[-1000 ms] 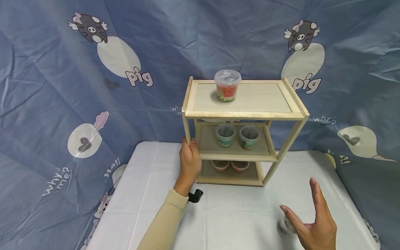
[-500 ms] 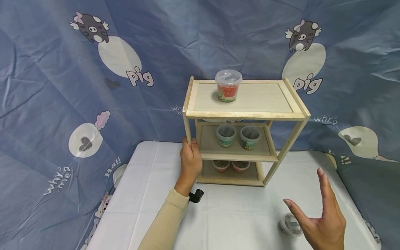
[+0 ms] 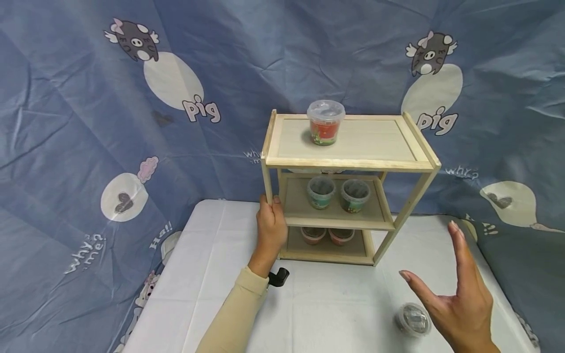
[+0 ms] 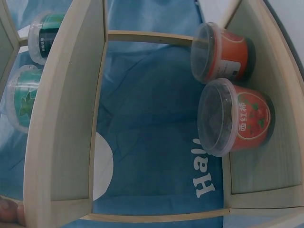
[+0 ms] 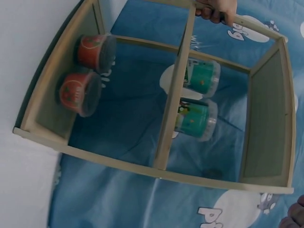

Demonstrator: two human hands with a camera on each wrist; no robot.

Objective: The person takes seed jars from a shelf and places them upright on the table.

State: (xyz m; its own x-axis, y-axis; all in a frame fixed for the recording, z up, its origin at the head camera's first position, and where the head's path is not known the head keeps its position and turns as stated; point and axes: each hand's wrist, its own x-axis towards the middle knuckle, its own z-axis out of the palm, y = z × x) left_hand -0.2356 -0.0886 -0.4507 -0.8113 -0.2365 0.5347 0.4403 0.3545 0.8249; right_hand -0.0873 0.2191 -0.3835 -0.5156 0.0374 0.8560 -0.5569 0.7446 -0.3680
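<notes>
My left hand (image 3: 270,228) grips the left front post of a three-tier wooden shelf (image 3: 337,225), near its middle board. My right hand (image 3: 465,309), thumb and fingers spread wide, is held over the table at the right with nothing in its grasp. Just left of it a clear lidded cup (image 3: 414,319) stands on the table. A lidded red tub (image 3: 325,125) sits on the top board. Two green tubs, one at the left (image 3: 321,192) and one at the right (image 3: 355,196), share the middle board. Two red tubs (image 4: 251,118) with tomato labels are on the bottom board.
A white cloth covers the table (image 3: 220,304). Behind and at both sides hangs a blue curtain (image 3: 247,63) printed with pigs, close behind the shelf.
My right hand has shifted right and a little forward, uncovering more of the lidded cup on the table. My left hand stays on the shelf post, and the tubs keep their places.
</notes>
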